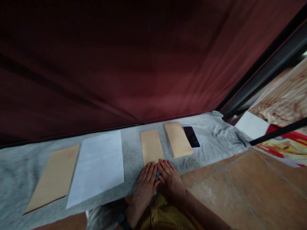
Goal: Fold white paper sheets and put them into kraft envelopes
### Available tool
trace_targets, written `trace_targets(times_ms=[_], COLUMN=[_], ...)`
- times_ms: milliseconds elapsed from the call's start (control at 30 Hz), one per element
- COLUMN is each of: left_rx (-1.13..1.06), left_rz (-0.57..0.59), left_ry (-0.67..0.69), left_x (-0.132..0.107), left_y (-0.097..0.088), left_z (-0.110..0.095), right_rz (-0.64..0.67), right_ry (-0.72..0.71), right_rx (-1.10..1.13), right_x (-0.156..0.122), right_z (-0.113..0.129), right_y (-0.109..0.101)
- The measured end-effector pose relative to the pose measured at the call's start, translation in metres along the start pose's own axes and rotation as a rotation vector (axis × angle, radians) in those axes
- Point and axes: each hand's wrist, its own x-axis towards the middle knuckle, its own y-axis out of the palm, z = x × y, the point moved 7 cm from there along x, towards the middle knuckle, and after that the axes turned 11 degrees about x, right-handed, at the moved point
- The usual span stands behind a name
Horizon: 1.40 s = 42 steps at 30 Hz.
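Left hand (146,179) and right hand (169,176), flat and released, touch the near end of a brown envelope (151,145), left of stacked envelopes (178,140).

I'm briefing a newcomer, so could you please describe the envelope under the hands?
Below the dark red curtain lies a grey cloth. On it, between the white sheet and the stacked envelopes, is a single tan envelope. Only this one has the left hand and right hand on it.
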Motion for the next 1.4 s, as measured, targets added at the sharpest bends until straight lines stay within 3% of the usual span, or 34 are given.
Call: trace_targets(times_ms=[433, 633, 800, 900, 1233, 1400], left_rx=[0.052, 0.051, -0.003, -0.014, -0.021, -0.065], left_rz=[-0.001, -0.008, -0.018, -0.051, -0.095, -0.123], left_ry=[0.019, 0.019, 0.017, 0.028, -0.027, -0.058], left_x=[0.000, -0.003, -0.005, -0.004, 0.000, 0.001], left_y=[-0.004, 0.001, 0.003, 0.000, -0.005, -0.005], left_z=[-0.005, -0.007, -0.004, -0.005, -0.004, -0.003], right_rz=[0.103, -0.010, -0.142, -0.191, -0.342, -0.441], right_ry=[-0.063, 0.048, 0.344, 0.427, 0.529, 0.600], right_rx=[0.136, 0.102, 0.048, 0.076, 0.290, 0.671], right_x=[-0.009, -0.005, -0.008, -0.004, 0.021, 0.019], right_z=[-0.016, -0.002, -0.011, -0.018, -0.044, -0.049], right_y=[-0.018, -0.009, 0.001, 0.003, -0.012, -0.010])
